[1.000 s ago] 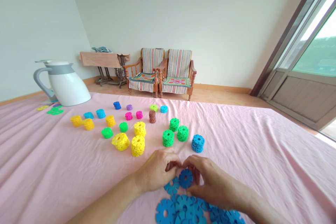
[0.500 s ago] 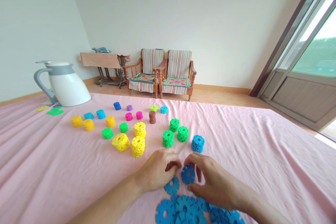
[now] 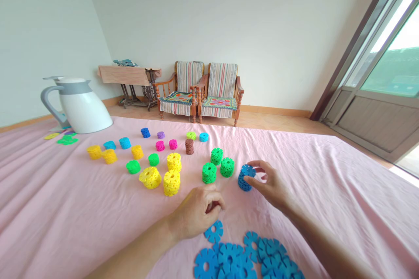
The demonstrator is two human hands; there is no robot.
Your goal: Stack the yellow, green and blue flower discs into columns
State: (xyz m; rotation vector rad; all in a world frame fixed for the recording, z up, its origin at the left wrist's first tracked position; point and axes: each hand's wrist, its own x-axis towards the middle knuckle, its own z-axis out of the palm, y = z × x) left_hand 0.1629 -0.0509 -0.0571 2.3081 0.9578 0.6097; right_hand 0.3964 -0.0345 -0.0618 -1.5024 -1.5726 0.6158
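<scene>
My right hand [image 3: 266, 183] pinches a blue notched disc at the top of the blue stack [image 3: 245, 182], right of the green stacks [image 3: 209, 173]. Curled just above the cloth, my left hand [image 3: 201, 209] has its fingertips together; whether anything is between them is hidden. One loose blue disc [image 3: 214, 231] lies by its fingers. Nearer the camera, a spread of loose blue discs [image 3: 231, 261] overlaps at the bottom edge. Yellow stacks [image 3: 172, 182] stand beyond my left hand.
Small stacks in several colours, including a brown stack [image 3: 189, 146] and an orange stack [image 3: 94, 152], stand on the pink cloth [image 3: 81, 209]. A white jug [image 3: 85, 111] is at the far left. Two wooden chairs [image 3: 219, 104] stand beyond.
My right hand has moved forward and right with the blue disc, from above the loose discs to the top of the blue stack. My left hand has stayed almost in place.
</scene>
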